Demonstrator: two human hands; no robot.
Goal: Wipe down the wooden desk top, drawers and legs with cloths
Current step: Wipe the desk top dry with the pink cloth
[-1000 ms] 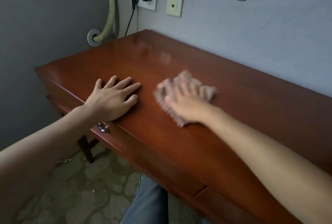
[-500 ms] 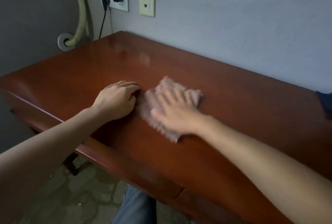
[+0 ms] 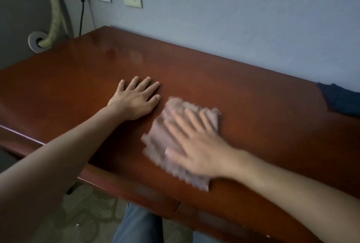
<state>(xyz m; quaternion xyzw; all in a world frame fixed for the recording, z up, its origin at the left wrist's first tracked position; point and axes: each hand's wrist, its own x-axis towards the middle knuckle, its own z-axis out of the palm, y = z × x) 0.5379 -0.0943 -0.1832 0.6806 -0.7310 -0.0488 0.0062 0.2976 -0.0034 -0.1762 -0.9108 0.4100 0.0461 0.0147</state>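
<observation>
We press our right hand (image 3: 196, 145) flat on the pink cloth (image 3: 165, 137), fingers (image 3: 191, 118) straight and spread, pinching nothing; the cloth lies on the tabletop (image 3: 263, 125) near the front edge, about midway along what we can see. Hand and cloth are blurred, so we judge a wiping stroke is under way. Our left hand (image 3: 136, 100) rests palm-down on bare wood just beside the cloth, fingers straight and slightly apart, holding nothing, likely bracing us.

What could go wrong, as we judge it:
- The cloth is only pressed, not gripped. A fast stroke could let it bunch or slide out from under the palm, leaving skin smearing the glossy finish.
- Its near corner sits close to the front edge; a stroke toward us could drag it off onto the floor.
- The left hand may leave prints on the polished wood, and it blocks the patch beneath it from being wiped.
- A dark cloth (image 3: 342, 100) lies at the far right against the wall; a long sweep that way could push it along.

The drawers and legs look not yet wiped.
</observation>
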